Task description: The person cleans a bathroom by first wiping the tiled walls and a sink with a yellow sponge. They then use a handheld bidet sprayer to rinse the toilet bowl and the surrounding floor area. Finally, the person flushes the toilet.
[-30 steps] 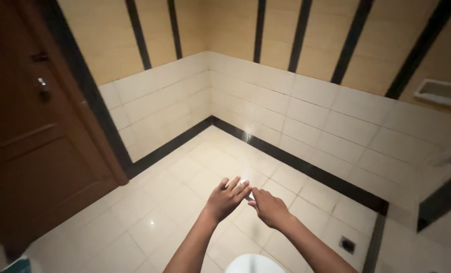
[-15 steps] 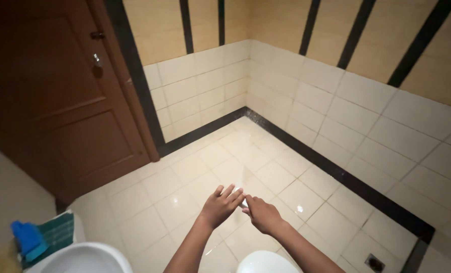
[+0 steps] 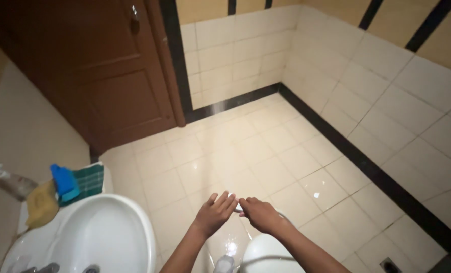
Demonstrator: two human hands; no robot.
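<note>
Hands meet in the lower middle of the frame, above the shiny tiled floor (image 3: 286, 151): the left hand (image 3: 214, 215) is spread flat with its fingers loose and grasps nothing, while the right hand (image 3: 260, 215) is curled, its fingertips pinched on a small white object (image 3: 239, 207) that shows only as a sliver between the two hands; what that object is cannot be told. The left fingertips lie just beside that sliver, as if steadying or receiving it, which would explain why both wrists come together at one spot. Directly beneath the forearms, at the bottom edge, sits a rounded white fixture (image 3: 266, 255) with a thin hose or cord curving over it, too cropped to name. A white washbasin (image 3: 104, 237) fills the lower left corner, its rim near the left forearm but apart from it. On the ledge behind it, at the left edge, lie a blue sponge (image 3: 64, 183) on a green checked cloth (image 3: 90, 181), a yellow rag (image 3: 39, 205) and a clear spray bottle (image 3: 6, 181) on its side. A brown wooden door (image 3: 99, 71) stands shut in the upper left. Open floor stretches ahead and rightward to the black border strip (image 3: 377, 177) at the wall's foot.
</note>
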